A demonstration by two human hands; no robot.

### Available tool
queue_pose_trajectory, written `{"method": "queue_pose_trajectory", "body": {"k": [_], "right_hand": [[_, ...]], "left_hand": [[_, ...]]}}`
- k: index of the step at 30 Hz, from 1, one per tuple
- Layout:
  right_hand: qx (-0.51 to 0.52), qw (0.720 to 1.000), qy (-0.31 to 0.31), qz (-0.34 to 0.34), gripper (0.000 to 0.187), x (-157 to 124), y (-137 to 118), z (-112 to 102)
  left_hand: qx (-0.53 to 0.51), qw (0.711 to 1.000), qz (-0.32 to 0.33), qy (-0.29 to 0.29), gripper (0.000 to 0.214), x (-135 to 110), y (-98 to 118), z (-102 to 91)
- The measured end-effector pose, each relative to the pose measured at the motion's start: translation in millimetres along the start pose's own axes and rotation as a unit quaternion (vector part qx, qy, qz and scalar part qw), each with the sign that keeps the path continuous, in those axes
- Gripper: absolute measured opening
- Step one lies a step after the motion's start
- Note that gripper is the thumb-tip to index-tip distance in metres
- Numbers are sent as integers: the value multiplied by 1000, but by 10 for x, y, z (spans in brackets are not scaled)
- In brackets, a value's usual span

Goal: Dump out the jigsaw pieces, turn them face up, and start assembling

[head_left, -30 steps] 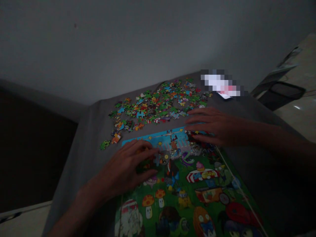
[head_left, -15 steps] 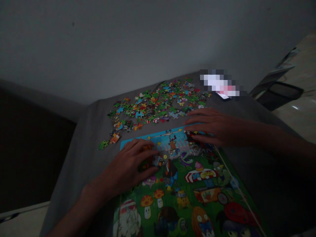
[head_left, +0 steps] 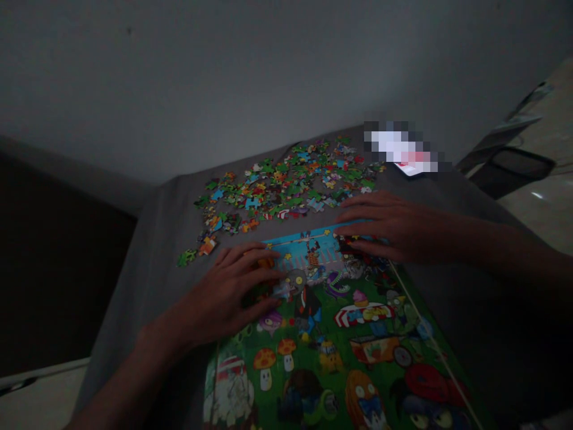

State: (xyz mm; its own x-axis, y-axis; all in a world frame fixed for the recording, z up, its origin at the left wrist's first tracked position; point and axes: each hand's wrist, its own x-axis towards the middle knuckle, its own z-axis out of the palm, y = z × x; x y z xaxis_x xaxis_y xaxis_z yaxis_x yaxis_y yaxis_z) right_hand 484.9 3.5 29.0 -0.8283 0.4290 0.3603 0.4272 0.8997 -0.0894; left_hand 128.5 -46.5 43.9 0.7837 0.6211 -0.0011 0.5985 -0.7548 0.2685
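A jigsaw puzzle board [head_left: 308,358] with a green cartoon picture and a blue top strip lies before me on the cloth. My left hand [head_left: 239,286] rests over its upper left corner, fingers spread and partly covering the picture. Over the upper right corner lies my right hand [head_left: 380,227], its fingers stretched out toward the left. I see nothing held in either hand. Just beyond the board, loose jigsaw pieces [head_left: 286,185] in green, orange, blue and red are spread in a wide heap. A few stray pieces [head_left: 187,258] sit to the left, near my left hand.
A phone [head_left: 409,170] with a bright, blurred-out screen lies at the back right of the grey cloth [head_left: 147,257]. Behind the surface stands a pale wall [head_left: 224,83]. To the right, a dark framed object [head_left: 521,167] is near the light floor.
My left hand has shifted slightly left, uncovering more of the cartoon figure near the board's upper middle. My right hand stays over the upper right corner. The whole view has moved a little.
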Motion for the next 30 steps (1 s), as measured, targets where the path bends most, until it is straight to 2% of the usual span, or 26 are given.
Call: {"method": "queue_pose_trajectory", "body": {"k": [6, 11, 17, 20, 22, 25, 30], "right_hand": [[8, 1000, 0, 2, 30, 1, -1, -4], [14, 1000, 0, 4, 30, -5, 8, 17], [22, 1000, -8, 10, 30, -8, 7, 13], [31, 999, -8, 15, 31, -18, 14, 20], [33, 999, -8, 15, 31, -22, 20, 27], [35, 999, -1, 10, 31, -16, 18, 27], [39, 999, 7, 8, 33, 1, -11, 2]], "left_hand": [[-3, 1000, 18, 6, 18, 1, -35, 30], [36, 996, -9, 75, 18, 17, -80, 24], [9, 999, -4, 43, 25, 6, 20, 9], [14, 999, 1, 40, 17, -1, -4, 47], [30, 999, 7, 41, 22, -2, -40, 69], [60, 996, 2, 60, 33, -2, -74, 80], [78, 991, -46, 98, 29, 3, -44, 71]]}}
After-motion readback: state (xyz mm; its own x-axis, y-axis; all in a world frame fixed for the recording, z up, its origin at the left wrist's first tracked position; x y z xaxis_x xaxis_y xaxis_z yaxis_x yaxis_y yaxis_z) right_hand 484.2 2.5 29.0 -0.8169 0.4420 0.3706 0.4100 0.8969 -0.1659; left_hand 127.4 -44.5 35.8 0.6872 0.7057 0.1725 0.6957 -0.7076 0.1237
